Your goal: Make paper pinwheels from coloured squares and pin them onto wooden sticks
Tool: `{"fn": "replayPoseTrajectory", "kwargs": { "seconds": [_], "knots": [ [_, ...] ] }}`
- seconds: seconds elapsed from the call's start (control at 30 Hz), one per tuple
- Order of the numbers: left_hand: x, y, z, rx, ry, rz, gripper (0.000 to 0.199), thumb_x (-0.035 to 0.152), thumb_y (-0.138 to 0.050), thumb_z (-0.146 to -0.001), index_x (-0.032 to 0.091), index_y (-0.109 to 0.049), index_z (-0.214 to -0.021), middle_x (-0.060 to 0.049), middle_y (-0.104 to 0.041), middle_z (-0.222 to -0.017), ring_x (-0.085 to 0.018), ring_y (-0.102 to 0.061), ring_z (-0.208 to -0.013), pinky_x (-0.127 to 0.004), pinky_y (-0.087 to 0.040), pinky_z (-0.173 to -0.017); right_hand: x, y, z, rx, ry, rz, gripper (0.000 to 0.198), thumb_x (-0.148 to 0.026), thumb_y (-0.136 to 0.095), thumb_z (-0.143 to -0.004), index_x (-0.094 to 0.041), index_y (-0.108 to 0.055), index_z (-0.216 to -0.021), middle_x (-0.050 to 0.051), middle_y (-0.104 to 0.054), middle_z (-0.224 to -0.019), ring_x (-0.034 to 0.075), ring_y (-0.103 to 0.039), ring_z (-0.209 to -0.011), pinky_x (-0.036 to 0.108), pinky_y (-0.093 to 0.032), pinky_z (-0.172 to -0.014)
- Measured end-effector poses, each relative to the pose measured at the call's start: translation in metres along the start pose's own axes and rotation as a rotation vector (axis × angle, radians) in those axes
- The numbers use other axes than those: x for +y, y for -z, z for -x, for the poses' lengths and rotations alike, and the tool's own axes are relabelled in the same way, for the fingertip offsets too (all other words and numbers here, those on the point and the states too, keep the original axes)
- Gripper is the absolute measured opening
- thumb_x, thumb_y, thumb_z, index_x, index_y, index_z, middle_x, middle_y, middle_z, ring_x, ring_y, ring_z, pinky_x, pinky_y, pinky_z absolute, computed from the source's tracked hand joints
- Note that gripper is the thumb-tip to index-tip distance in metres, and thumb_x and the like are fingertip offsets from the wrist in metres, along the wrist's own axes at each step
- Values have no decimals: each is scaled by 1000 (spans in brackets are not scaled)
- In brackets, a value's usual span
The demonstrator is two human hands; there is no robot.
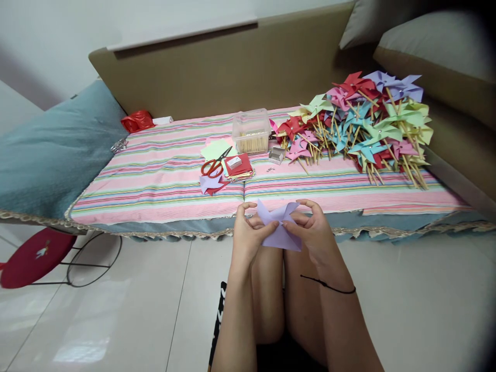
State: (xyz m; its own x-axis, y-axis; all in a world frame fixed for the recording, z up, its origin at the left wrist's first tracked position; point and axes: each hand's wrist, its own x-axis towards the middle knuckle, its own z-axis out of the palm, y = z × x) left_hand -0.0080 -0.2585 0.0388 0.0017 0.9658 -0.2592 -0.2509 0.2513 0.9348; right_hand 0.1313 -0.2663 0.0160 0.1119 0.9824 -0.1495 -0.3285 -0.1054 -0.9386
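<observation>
Between my two hands, above my knees, is a purple paper pinwheel (282,238) with some of its corners folded toward the middle. My left hand (250,232) pinches its left side, the thumb pressing near the centre. From the right, my right hand (312,230) grips it the same way, thumb close to the other thumb. On the striped cloth beyond lie red-handled scissors (215,164), a stack of coloured paper squares (240,168) with a small white box (234,163) on top, and cut purple paper (210,182).
A clear plastic tub (251,129) holds wooden sticks. Beside it are a small open box (276,155) and tiny metal pieces (270,169). Finished pinwheels (364,129) pile up at the right. A red bag (137,121) lies far left, a red stool (36,258) on the floor.
</observation>
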Motion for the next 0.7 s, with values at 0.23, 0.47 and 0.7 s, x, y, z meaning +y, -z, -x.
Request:
{"fn": "replayPoseTrajectory", "kwargs": {
  "seconds": [0.23, 0.47, 0.7],
  "knots": [
    [-1, 0, 0, 15, 2, 15, 61, 25, -84, -54, 23, -40, -98, 3, -69, -61, -12, -61, -49, -22, -46, -55, 3, 1, -2, -1, 4, -11, 64, -33, -83, -58, -27, -42, -108, -3, -73, -70, 20, -69, -65, 32, -53, -64],
    [-6, -1, -3, 95, 22, 63, 63, 26, -86, -50, 22, -41, -94, 3, -69, -59, -13, -60, -47, -22, -44, -54, -4, -3, 0, 18, -45, -17, 63, -38, -81, -63, -26, -44, -112, -5, -72, -69, 16, -67, -66, 28, -51, -66],
    [-5, -5, -3, 126, 13, 77, 62, 26, -85, -50, 22, -39, -92, 4, -68, -57, -10, -57, -44, -21, -45, -53, -6, -9, 2, 35, -34, -17, 74, -36, -84, -57, -26, -41, -117, -1, -75, -76, 18, -67, -65, 30, -51, -64]
  ]
}}
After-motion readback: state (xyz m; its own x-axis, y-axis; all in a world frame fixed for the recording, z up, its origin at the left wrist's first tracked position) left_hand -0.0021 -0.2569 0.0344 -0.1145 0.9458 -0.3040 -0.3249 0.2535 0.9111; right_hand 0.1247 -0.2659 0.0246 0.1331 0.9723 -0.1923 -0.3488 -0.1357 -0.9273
